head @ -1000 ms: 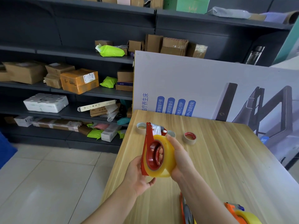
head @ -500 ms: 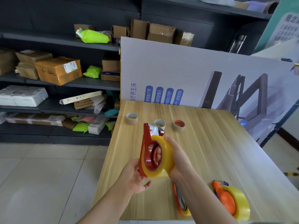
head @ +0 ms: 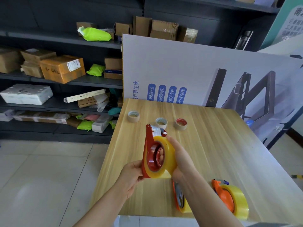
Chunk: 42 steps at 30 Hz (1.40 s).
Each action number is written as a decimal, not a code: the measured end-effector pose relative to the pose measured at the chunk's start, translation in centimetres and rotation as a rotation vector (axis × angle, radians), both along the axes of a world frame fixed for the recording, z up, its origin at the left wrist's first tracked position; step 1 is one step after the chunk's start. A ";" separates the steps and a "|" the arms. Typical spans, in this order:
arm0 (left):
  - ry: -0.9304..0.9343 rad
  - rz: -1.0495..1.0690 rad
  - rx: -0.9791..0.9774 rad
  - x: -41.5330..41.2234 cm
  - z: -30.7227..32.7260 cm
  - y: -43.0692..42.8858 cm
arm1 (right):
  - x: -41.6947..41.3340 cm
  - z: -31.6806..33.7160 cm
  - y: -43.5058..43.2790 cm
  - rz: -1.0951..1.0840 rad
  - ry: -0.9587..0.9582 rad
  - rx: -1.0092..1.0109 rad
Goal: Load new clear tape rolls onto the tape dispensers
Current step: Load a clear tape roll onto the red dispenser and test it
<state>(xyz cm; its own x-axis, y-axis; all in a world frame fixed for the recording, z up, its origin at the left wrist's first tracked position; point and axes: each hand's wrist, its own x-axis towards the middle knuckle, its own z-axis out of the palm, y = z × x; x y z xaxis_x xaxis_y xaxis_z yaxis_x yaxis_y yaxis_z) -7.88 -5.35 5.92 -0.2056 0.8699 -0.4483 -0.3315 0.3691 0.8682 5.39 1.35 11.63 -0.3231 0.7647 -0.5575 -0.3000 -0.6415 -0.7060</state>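
A red tape dispenser with a clear yellowish tape roll on its hub is held upright above the wooden table. My left hand holds the dispenser's lower edge from the left. My right hand wraps the roll's right side, fingers showing through the hub. An orange dispenser with a full roll lies at the near right. Another orange dispenser is partly hidden under my right forearm. Three empty cardboard cores stand in a row further back.
A large white printed board leans upright at the table's far edge. Dark shelving with cardboard boxes and green parcels fills the left. Tiled floor lies left of the table's edge.
The view has swung down and right, so the orange dispensers at the near edge show more. Both hands keep their hold on the red dispenser and roll, in nearly the same pose.
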 end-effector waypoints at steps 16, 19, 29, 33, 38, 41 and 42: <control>0.156 -0.046 -0.231 0.3 -7.0 -2.4 | -1.4 -6.7 -1.2 0.088 -0.198 -0.109; 0.121 -0.086 -0.384 0.0 -9.4 -2.9 | -1.9 -8.9 -1.7 0.102 -0.268 -0.125; -0.020 -0.217 -0.621 0.0 -12.9 -2.1 | -2.8 -14.0 -1.4 0.229 -0.418 -0.109; 0.055 -0.241 -0.680 0.0 -13.8 -1.2 | -3.2 -14.9 -1.7 0.265 -0.458 -0.112; 0.197 -0.322 -0.713 -0.3 -14.2 -0.6 | -3.1 -15.2 -2.0 0.279 -0.405 -0.137; 0.289 -0.347 -0.724 -0.6 -14.1 -0.4 | -3.0 -15.2 -1.9 0.279 -0.390 -0.153; 0.349 -0.357 -0.723 -0.7 -14.0 -0.5 | -2.9 -15.3 -1.9 0.281 -0.389 -0.156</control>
<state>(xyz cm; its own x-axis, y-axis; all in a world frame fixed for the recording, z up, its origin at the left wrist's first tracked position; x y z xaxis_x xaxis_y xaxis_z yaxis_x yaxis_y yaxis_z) -8.58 -5.83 -8.12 -0.2040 0.4353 -0.8769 0.1492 0.8991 0.4116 2.49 -0.58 -3.65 -0.2502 0.5756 -0.7785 0.1660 -0.7667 -0.6202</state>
